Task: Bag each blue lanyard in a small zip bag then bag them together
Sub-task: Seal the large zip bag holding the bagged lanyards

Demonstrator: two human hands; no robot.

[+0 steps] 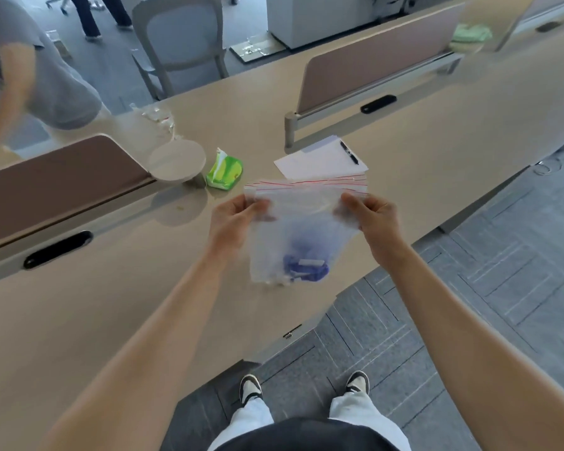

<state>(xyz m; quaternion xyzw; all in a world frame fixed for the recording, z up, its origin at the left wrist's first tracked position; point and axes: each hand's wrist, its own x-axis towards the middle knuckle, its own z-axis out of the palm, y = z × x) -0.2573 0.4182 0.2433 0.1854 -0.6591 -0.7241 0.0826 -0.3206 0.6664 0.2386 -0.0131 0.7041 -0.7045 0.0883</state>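
Holding large clear zip bag with red seal line (306, 216) above tabletop (111, 304): left hand (236, 219) and right hand (370, 214) pinching top corners. Blue lanyards (305, 268) sitting bunched at bottom. Mouth looking unsealed; tilting risking contents sliding out.

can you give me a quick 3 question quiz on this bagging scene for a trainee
1. True or false: both hands grip the large zip bag near its top corners.
2. What lies at the bottom of the bag? A) a pen B) blue lanyards C) tissues
3. Which object stands beside the green tissue pack on the desk?

Key
1. True: left hand and right hand each pinch a side below the red-striped seal.
2. B
3. The pale round bowl.
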